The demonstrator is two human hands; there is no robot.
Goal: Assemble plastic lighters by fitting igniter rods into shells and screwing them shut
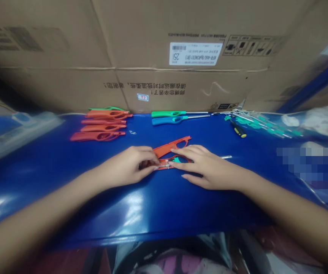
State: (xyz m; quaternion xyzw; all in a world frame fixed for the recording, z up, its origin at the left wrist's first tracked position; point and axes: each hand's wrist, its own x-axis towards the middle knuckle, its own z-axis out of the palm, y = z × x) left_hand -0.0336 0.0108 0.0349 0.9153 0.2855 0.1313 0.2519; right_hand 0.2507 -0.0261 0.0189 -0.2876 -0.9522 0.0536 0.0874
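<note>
An orange lighter shell half (164, 166) lies on the blue table, with a thin metal part and a green piece (177, 160) inside. My left hand (141, 163) is closed on its left end, thumb and fingers pinching there; some fingertips are hidden. My right hand (209, 169) lies over the right part of the shell with its fingers stretched and apart, fingertips touching it. A metal rod (226, 156) sticks out beyond my right hand. Just behind, the matching orange shell half (169, 147) lies slanted, near the fingertips of both hands.
Several orange and red lighter bodies (103, 128) lie back left. Green (166, 113) and blue (166, 121) long lighters lie back centre. Back right are a black-and-yellow screwdriver (238, 130) and a pile of green parts with metal rods (266, 123). A cardboard box (141, 45) stands behind.
</note>
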